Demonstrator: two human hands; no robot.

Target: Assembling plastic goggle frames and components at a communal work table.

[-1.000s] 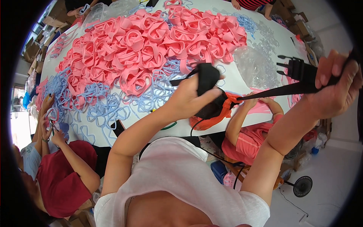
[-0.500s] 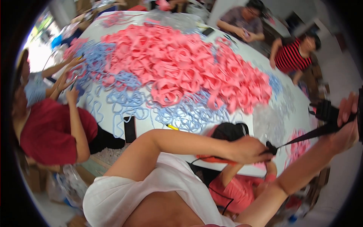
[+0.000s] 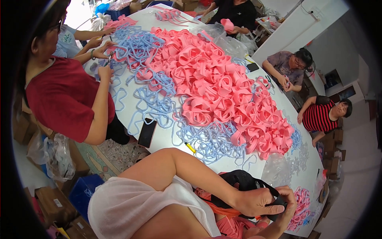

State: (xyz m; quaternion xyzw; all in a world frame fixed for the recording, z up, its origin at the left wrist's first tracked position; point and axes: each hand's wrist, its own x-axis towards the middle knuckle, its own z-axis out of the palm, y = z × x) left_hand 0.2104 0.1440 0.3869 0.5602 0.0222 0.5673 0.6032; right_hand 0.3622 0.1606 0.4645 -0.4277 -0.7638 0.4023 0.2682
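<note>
My left hand is closed on a black strap at the lower right. Right beside it, my right hand curls round the same strap, its fingers bent over the top. The strap lies against black mesh headgear, apparently on the head of a person in coral clothing just below my hands. Orange fabric shows under the mesh. My left arm crosses in front of that person and hides much of them.
A white table carries a heap of pink fabric loops and tangled blue cords. A phone and yellow cutter lie near its edge. A co-worker in dark red stands left, holding scissors. Several others surround the table.
My right hand has come in from the far right to beside my left, and the stretched strap is now gathered between them. The view has shifted and tilted.
</note>
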